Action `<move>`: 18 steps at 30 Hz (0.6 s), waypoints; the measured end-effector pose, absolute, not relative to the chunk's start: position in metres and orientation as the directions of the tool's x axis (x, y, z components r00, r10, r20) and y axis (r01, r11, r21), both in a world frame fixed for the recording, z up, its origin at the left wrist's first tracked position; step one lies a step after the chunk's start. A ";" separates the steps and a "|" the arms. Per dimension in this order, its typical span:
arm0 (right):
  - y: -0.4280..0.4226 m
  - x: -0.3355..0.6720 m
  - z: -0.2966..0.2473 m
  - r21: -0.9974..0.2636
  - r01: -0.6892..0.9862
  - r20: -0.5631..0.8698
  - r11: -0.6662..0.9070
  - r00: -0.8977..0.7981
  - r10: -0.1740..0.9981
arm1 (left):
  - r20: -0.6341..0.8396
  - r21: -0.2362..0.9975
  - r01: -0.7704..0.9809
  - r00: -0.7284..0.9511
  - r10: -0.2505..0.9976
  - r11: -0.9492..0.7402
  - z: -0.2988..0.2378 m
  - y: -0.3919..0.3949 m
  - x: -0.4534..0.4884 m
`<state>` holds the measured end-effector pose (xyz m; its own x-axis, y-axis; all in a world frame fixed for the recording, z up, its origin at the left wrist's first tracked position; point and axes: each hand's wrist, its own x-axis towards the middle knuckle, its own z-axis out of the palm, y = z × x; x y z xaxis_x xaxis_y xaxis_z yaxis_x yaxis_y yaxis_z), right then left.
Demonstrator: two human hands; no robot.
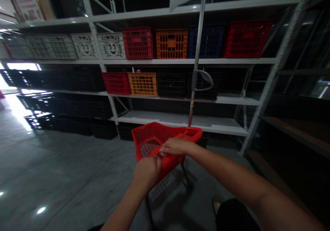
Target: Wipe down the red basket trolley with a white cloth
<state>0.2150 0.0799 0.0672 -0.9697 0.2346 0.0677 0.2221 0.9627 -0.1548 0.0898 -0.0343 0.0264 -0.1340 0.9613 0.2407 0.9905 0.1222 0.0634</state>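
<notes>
low in the middle of the view, a red perforated plastic basket (152,138), tipped so that its open mouth faces up toward the camera. clamped on its near rim from below, the left hand (146,171), fingers curled tight round the red edge. laid over the same rim just above, the right hand (175,146), fingers folded down onto the plastic, fingertips almost touching the left hand's knuckles. both grips closed on the basket at its nearest edge, with the body of it reaching away beyond the hands, above the grey polished floor (64,169).

just behind the basket's far right corner, a thin grey metal pole (197,48), upright, with a grey looped handle (205,79) partway up; hard to tell whether joined to the basket.

farther back, a white metal shelving rack (180,62). on its upper shelf, side by side: white smiley-face crates (112,45), an orange slatted crate (171,43), a blue crate (206,41). one shelf down, a yellow-orange crate (143,84) beside a black crate (171,85).
</notes>
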 end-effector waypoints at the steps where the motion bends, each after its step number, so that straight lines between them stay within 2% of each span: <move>1: 0.076 0.219 0.063 -0.125 0.187 0.144 0.974 -0.968 0.205 | 0.245 0.059 0.991 -0.130 0.961 0.119 0.026 -0.033 0.085; 4: 0.073 0.242 0.046 -0.034 0.173 0.387 0.984 -0.906 0.172 | 0.242 0.048 0.994 -0.104 0.965 0.095 0.026 -0.029 0.072; 7: 0.090 0.276 0.024 -0.064 0.386 0.557 0.920 -0.751 0.354 | 0.232 0.036 0.998 -0.058 0.971 0.051 0.027 -0.025 0.062; 9: 0.104 0.296 0.008 -0.135 0.542 0.635 0.830 -0.595 0.492 | 0.227 0.024 0.999 -0.046 0.973 0.041 0.027 -0.022 0.059; 11: 0.110 0.305 -0.008 -0.231 0.636 0.710 0.737 -0.407 0.574 | 0.227 0.011 0.999 -0.052 0.972 0.051 0.027 -0.019 0.059; 14: 0.091 0.288 -0.030 -0.342 0.659 0.784 0.670 -0.192 0.590 | 0.231 -0.010 0.998 -0.050 0.972 0.054 0.026 -0.015 0.062; 16: 0.065 0.260 -0.041 -0.345 0.645 0.810 0.682 -0.163 0.564 | 0.229 -0.024 0.998 -0.048 0.972 0.055 0.025 -0.013 0.064; 18: 0.037 0.231 -0.050 -0.299 0.632 0.826 0.715 -0.204 0.525 | 0.224 -0.032 0.998 -0.045 0.973 0.053 0.026 -0.011 0.064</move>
<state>0.2309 0.0372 -0.0496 -0.2038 0.5254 0.8261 0.6317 0.7152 -0.2991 0.0645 -0.0112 0.0257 -0.0446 0.9735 0.2243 0.9981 0.0531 -0.0319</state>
